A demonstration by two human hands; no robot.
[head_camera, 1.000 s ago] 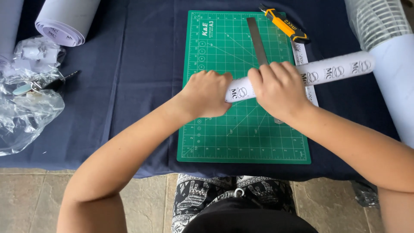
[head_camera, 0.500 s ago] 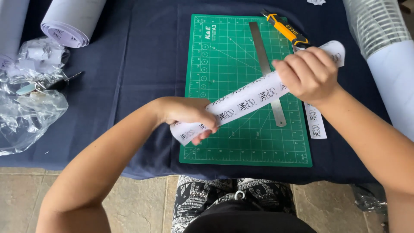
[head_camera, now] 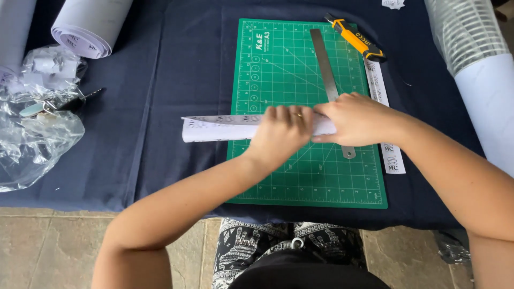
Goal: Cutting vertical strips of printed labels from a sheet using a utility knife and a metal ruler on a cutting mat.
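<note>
A rolled white paper sheet point(head_camera: 219, 128) printed with small dark logos lies level across the green cutting mat point(head_camera: 278, 64), its free end reaching left over the dark blue cloth. My left hand point(head_camera: 281, 132) is closed around the roll near its middle. My right hand point(head_camera: 356, 119) grips the roll's right end, right beside the left hand. A steel ruler point(head_camera: 324, 59) lies on the mat and runs under my right hand. A yellow utility knife point(head_camera: 354, 36) rests at the mat's top right corner.
A printed paper strip point(head_camera: 386, 144) lies along the mat's right edge. Paper rolls point(head_camera: 88, 27) and crumpled clear plastic point(head_camera: 32, 144) sit at the left. A large white roll point(head_camera: 484, 91) and stacked clear cups point(head_camera: 463, 29) stand at the right. The table edge is near my lap.
The roll was held slanted with my hands far apart; now it is level, shifted left, and my hands have come together on its right part.
</note>
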